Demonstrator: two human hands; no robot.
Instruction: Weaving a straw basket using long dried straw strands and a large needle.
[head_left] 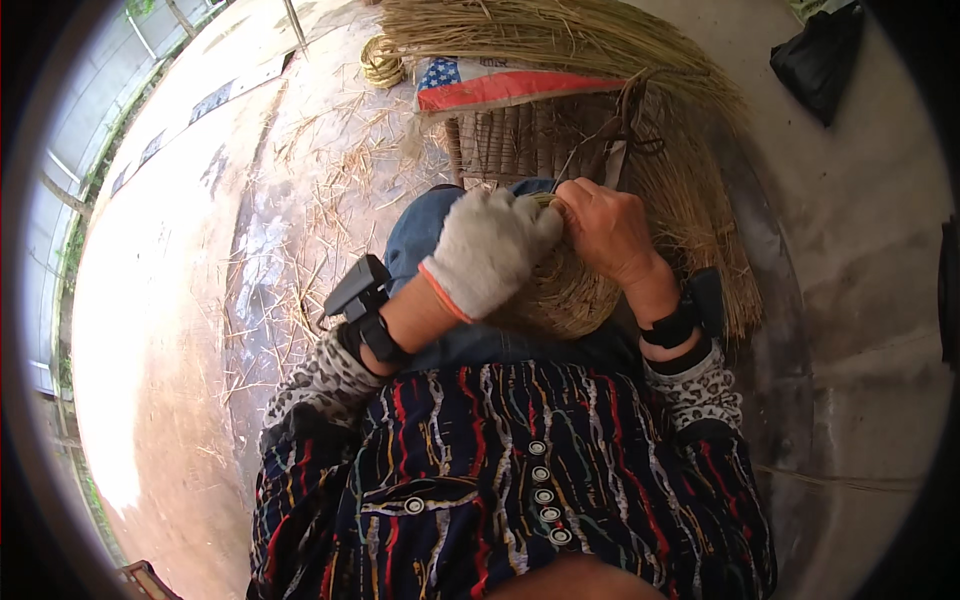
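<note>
My left hand [485,245], in a white glove with an orange cuff, is closed on the rim of a round woven straw piece [565,295] in my lap. My bare right hand [605,230] grips the same rim just to the right, fingertips pinched close to the gloved fingers. A thin strand rises from between my hands; what it is, I cannot make out. The underside of the piece and my left fingertips are partly hidden.
Long straw bundles [540,30] lie ahead over a wicker seat [500,140] with a flag-patterned sack [490,90]; more straw [715,250] hangs rightward. A straw coil [382,62], scattered stalks [300,280] and a black bag [815,60] lie around.
</note>
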